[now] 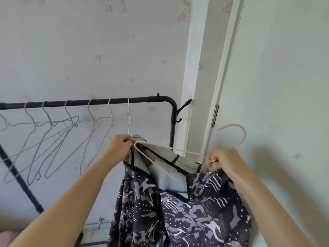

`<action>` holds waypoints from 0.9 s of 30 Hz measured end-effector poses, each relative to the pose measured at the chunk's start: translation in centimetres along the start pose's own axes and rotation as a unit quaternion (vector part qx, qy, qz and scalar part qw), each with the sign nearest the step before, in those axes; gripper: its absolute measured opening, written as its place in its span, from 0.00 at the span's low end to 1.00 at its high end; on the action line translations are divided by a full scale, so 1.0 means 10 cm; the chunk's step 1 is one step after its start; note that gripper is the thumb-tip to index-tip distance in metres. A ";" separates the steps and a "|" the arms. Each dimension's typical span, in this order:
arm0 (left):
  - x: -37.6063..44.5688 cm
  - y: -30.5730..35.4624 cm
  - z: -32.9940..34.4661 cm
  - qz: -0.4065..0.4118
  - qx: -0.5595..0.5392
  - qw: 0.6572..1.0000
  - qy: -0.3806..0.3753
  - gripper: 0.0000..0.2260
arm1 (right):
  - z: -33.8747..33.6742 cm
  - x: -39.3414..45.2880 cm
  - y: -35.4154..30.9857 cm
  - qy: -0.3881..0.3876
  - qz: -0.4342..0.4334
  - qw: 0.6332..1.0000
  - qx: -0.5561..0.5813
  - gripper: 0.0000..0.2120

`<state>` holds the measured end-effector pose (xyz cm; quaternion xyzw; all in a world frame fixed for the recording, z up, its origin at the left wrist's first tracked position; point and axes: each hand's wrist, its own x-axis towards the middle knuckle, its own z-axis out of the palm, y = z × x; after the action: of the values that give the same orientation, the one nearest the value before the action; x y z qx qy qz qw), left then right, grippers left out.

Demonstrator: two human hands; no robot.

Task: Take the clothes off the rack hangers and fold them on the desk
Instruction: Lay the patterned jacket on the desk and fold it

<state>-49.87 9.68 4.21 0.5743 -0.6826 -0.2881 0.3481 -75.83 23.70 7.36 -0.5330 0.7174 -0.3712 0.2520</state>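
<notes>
Thin camouflage-print garment [178,211] looks light and limp; your left hand [119,146] pinches its collar, right hand [223,158] grips the pink hanger [179,150]; take it by the shoulders

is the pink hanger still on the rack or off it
Off. The right hand holds the pink hanger clear of the rack, hook free in the air, one end still inside the garment.

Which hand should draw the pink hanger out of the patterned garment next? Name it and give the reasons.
Right. The right hand already pinches the pink hanger near its hook, which is off the rack. The left hand grips the patterned garment by its top edge and can hold it back.
</notes>
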 end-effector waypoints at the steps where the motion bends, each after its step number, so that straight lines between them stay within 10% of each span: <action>1: -0.02 -0.01 -0.07 -0.010 -0.016 1.000 0.002 0.11 | -0.04 -0.02 0.00 0.014 0.004 0.999 0.045 0.18; 9: -0.25 -0.10 -0.34 -0.023 -0.095 0.994 -0.040 0.10 | 0.15 -0.06 -0.11 0.023 0.043 0.978 0.201 0.16; 27: -0.50 -0.73 -0.20 0.049 -0.082 0.993 -0.075 0.12 | 0.99 0.67 -1.01 0.049 0.016 0.987 0.154 0.09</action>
<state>-43.54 13.39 -1.13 0.4864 -0.7085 -0.3673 0.3557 -64.53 13.17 9.78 -0.4575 0.6712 -0.4989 0.3021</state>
